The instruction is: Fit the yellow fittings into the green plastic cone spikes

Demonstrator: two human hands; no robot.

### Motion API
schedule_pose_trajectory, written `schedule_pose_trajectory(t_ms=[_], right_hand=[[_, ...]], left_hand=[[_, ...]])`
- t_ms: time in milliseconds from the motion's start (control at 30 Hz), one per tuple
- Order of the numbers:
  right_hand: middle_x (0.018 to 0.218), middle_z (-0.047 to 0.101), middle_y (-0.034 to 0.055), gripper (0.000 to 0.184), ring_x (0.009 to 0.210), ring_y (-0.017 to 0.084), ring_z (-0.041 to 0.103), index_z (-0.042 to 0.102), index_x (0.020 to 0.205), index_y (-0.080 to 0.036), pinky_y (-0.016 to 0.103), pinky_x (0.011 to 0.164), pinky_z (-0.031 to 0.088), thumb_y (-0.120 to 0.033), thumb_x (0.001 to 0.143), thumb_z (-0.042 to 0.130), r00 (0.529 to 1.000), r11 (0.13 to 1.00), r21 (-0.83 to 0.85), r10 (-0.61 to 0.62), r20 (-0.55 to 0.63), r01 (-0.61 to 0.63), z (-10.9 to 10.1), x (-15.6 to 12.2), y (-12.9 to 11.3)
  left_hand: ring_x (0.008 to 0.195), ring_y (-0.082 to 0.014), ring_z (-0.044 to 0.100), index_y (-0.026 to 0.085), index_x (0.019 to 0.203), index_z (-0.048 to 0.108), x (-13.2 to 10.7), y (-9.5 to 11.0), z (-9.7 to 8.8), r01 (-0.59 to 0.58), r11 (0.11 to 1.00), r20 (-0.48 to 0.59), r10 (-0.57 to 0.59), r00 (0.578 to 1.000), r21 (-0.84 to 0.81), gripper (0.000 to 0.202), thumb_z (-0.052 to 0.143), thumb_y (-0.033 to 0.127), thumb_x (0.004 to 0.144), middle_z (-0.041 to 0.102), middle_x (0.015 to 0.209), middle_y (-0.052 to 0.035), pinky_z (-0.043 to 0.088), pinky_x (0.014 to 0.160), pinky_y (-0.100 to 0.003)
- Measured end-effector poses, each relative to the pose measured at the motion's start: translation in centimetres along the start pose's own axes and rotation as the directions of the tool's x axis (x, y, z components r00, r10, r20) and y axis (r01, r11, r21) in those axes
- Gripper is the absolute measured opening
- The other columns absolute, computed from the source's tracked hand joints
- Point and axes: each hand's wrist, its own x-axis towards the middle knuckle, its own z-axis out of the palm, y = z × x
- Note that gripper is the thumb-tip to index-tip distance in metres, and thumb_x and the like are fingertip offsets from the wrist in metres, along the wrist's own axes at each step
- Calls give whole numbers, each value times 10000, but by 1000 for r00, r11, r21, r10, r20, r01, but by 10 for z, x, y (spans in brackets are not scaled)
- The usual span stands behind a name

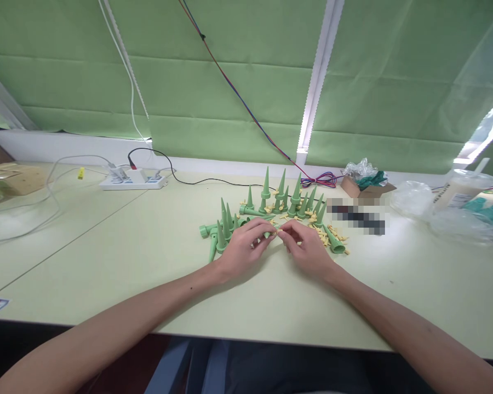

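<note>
Head view: left hand (246,247) grips a green spike (268,235); right hand (307,249), at its 3 o'clock, pinches a yellow clip (280,232). Best keep both aligned.

You sit at a pale green table (107,246) with a white ledge (66,146) behind it. Green blinds (230,82) cover the windows, and bright daylight peeks through a thin gap (314,93) between them. A white power strip (132,180) lies on the table.

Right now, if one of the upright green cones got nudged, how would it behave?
The upright green cones look like moulded plastic, so probably stiff and light. Tall on a small base, one would likely tip easily; other cones lie on their sides. Once down, the tapered body may roll in a curve.
</note>
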Motion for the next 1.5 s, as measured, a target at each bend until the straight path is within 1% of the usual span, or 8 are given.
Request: schedule_pose_trajectory(t_ms=[233, 433, 600, 900, 1133, 1367, 1500], right_hand=[[639, 552, -9, 221, 560, 134, 476, 577, 834, -203, 263, 545, 378, -352, 984, 514, 1000, 1000, -18, -3, 4, 3, -1, 0, -2], [631, 538, -11, 234, 560, 134, 468, 581, 832, -203, 260, 536, 370, -362, 988, 508, 1000, 1000, -20, 0, 8, 0, 0, -1, -1], [615, 510, -17, 246, 553, 134, 450, 583, 821, -203, 263, 536, 367, -356, 992, 495, 1000, 1000, -15, -2, 15, 2, 0, -1, 0], [608, 496, -9, 336, 549, 145, 457, 559, 766, -210, 273, 526, 374, -427, 1001, 457, 1000, 1000, -28, -2, 14, 3, 0, 0, 2], [569, 473, -23, 360, 532, 134, 415, 483, 696, -210, 275, 538, 340, -385, 1008, 442, 1000, 998, -65, -19, 18, 20, 0, 0, 3], [545, 443, -32, 377, 523, 134, 399, 444, 677, -215, 276, 534, 331, -393, 1009, 437, 1000, 997, -71, -28, 15, 29, 2, 0, 4], [545, 456, -29, 385, 521, 135, 409, 439, 673, -217, 275, 532, 335, -402, 1011, 436, 999, 997, -68, -24, 22, 25, 2, 0, 3]], left_hand=[[757, -121, 615, 165, 966, 664, 1, 2, 0, 8, 1000, -15, -8, 1000, 5, 100, 572, 136, 943, 672, 933, -67, 496, 536, -185], [762, -128, 629, 168, 972, 654, 0, 2, 0, -43, 998, -25, 44, 999, 46, 103, 560, 136, 949, 677, 935, -72, 487, 526, -191], [839, -152, 653, 177, 994, 650, -1, 2, -1, -74, 995, -26, 76, 997, 60, 134, 535, 122, 953, 681, 945, -73, 513, 578, -215], [840, -154, 649, 185, 1022, 645, -3, 4, -1, -56, 997, 9, 56, 998, 54, 153, 521, 121, 960, 674, 966, -74, 507, 613, -232], [843, -154, 647, 183, 1009, 648, -3, 3, -1, -56, 998, 17, 55, 998, 43, 142, 532, 120, 957, 674, 955, -67, 526, 683, -254], [796, -136, 625, 178, 989, 644, -2, 4, -1, -62, 997, 1, 62, 998, 47, 118, 541, 130, 958, 664, 936, -64, 496, 591, -214], [793, -139, 631, 179, 987, 642, -2, 4, -1, -72, 996, 3, 72, 997, 55, 126, 534, 121, 955, 666, 933, -66, 490, 577, -211]])
